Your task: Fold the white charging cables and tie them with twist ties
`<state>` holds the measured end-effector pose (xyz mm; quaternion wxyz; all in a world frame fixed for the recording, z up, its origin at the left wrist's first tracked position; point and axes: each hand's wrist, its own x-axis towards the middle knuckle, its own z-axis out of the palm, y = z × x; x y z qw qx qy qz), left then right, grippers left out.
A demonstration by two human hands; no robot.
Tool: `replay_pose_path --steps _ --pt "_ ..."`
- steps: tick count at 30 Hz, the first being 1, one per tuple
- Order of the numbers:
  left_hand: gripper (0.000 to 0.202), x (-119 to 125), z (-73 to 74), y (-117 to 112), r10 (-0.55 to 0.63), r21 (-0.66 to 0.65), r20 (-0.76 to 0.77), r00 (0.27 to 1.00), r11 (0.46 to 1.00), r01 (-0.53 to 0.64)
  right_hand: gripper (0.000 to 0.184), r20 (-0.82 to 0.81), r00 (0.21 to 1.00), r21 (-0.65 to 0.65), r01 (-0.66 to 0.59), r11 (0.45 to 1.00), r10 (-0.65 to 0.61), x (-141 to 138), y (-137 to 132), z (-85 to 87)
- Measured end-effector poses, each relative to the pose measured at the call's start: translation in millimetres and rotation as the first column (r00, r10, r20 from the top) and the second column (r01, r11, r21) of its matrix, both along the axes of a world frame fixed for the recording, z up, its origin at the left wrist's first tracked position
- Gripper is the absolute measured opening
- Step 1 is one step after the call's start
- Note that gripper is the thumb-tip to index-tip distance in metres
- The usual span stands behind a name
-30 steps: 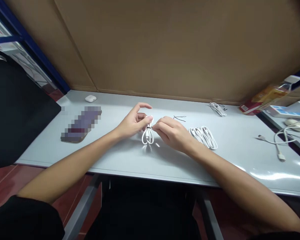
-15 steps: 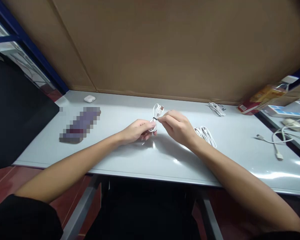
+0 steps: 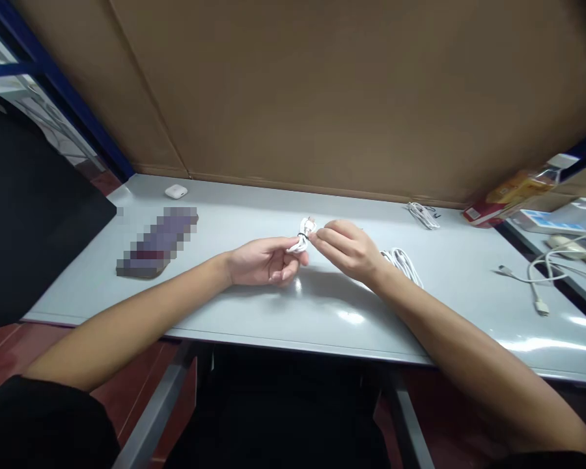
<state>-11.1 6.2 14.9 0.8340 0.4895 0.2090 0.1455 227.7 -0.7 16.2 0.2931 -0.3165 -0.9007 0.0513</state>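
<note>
A small coiled white USB cable (image 3: 297,246) is held up over the table, with a thin black tie (image 3: 303,235) round its middle and its plug (image 3: 309,225) pointing up. My left hand (image 3: 268,262) pinches the lower end of the coil between thumb and fingers, palm partly turned up. My right hand (image 3: 348,251) is closed, its thumb and forefinger pinched at the right end of the tie, just below the plug. The fingertips hide that end. Behind my right wrist lies another coiled white cable (image 3: 403,264), partly covered by the forearm.
A white earphone case (image 3: 176,191) and a blurred-out purplish flat object (image 3: 161,241) lie on the left of the table (image 3: 254,319). At right are a tied cable (image 3: 424,215), a loose cable end (image 3: 541,305) and a tilted bottle (image 3: 517,189). A brown panel (image 3: 293,98) stands behind.
The coil has tilted and sunk slightly between my hands. My left hand has turned its palm further up, its fingers loosening, while my right fingertips remain beside the tie.
</note>
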Motion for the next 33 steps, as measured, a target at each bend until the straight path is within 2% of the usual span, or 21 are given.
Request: replay_pose_path --steps 2,4,6,8,12,15,18,20,23,26,28,31,33 --pt "0.045 1 0.2 0 0.021 0.128 -0.058 0.998 0.992 -0.013 0.029 -0.050 0.998 0.013 0.033 0.999 -0.032 -2 0 -3.2" --pt "0.048 3 0.3 -1 0.073 0.301 -0.126 0.989 0.953 -0.032 0.027 -0.153 0.985 -0.022 0.079 0.997 -0.082 -5 -2 -5.5" --pt "0.047 4 -0.5 -2 0.129 0.454 -0.174 0.976 0.890 -0.036 0.023 -0.253 0.958 -0.157 0.095 0.983 -0.133 -8 -5 -5.7" --pt "0.047 4 -2.3 -2 0.155 0.546 -0.187 0.970 0.837 -0.028 0.021 -0.319 0.932 -0.343 0.055 0.938 -0.172 -10 -8 -3.2" --pt "0.051 3 -6.2 -3 0.178 0.622 -0.171 0.969 0.782 -0.034 0.029 -0.426 0.852 -0.642 -0.048 0.765 -0.304 -9 -10 4.4" --pt "0.052 3 -6.6 -4 0.187 0.649 -0.172 0.967 0.760 -0.032 0.035 -0.453 0.804 -0.802 -0.179 0.570 -0.385 -7 -7 6.9" --pt "0.052 4 -5.3 -5 0.177 0.673 -0.178 0.968 0.740 -0.012 0.042 -0.423 0.828 -0.874 -0.266 0.407 -0.369 -6 -7 7.0" --pt "0.052 4 -4.6 -6 0.166 0.680 -0.189 0.968 0.733 0.007 0.041 -0.407 0.844 -0.895 -0.294 0.334 -0.348 -7 -7 7.1" --pt "0.051 4 -4.8 -7 0.166 0.683 -0.215 0.963 0.730 0.027 0.032 -0.420 0.821 -0.905 -0.346 0.248 -0.387 -7 -9 8.4" --pt "0.052 3 -6.3 -6 0.178 0.691 -0.223 0.958 0.722 0.027 0.024 -0.431 0.785 -0.902 -0.375 0.212 -0.446 -6 -10 10.0" --pt "0.052 2 -7.4 -6 0.170 0.689 -0.216 0.961 0.724 0.027 0.023 -0.438 0.781 -0.899 -0.381 0.216 -0.446 -5 -10 10.9" --pt "0.052 2 -8.0 -5 0.162 0.686 -0.205 0.965 0.727 0.023 0.024 -0.440 0.795 -0.895 -0.349 0.279 -0.417 -3 -11 12.9" --pt "0.052 2 -7.3 -4 0.165 0.682 -0.202 0.965 0.731 0.018 0.026 -0.422 0.808 -0.889 -0.280 0.362 -0.412 -3 -12 15.4"
